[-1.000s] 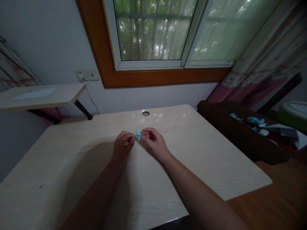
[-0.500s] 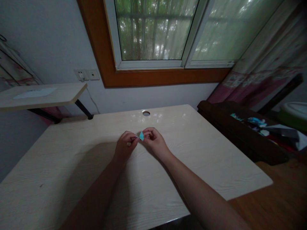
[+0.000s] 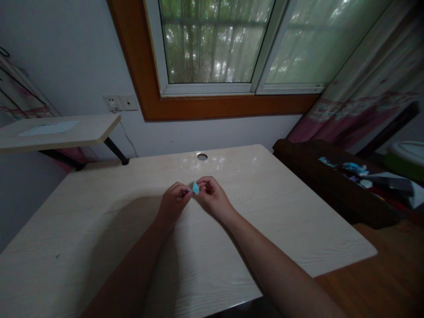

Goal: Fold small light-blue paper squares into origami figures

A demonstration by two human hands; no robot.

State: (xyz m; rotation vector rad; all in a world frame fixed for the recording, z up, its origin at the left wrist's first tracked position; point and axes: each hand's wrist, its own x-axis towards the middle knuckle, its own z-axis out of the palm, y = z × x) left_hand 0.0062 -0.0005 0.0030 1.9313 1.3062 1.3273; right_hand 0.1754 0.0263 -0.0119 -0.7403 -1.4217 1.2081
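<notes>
A small turquoise piece that looks like folded paper (image 3: 195, 188) stands up between my two hands, a pointed tip at its top. My left hand (image 3: 173, 201) pinches at its lower left side, thumb and forefinger pressed together. From the right, my right hand (image 3: 213, 194) grips its edge between thumb and fingers. Both hands are just above the middle of the pale wooden table (image 3: 285, 212). The fingers cover the lower part of the turquoise piece.
A raised shelf (image 3: 109, 128) on black legs stands at the table's back left, a paper sheet (image 3: 49, 128) on it. A cable hole (image 3: 202, 157) lies near the back edge. Dark wooden furniture (image 3: 308, 176) with several small items is on the right.
</notes>
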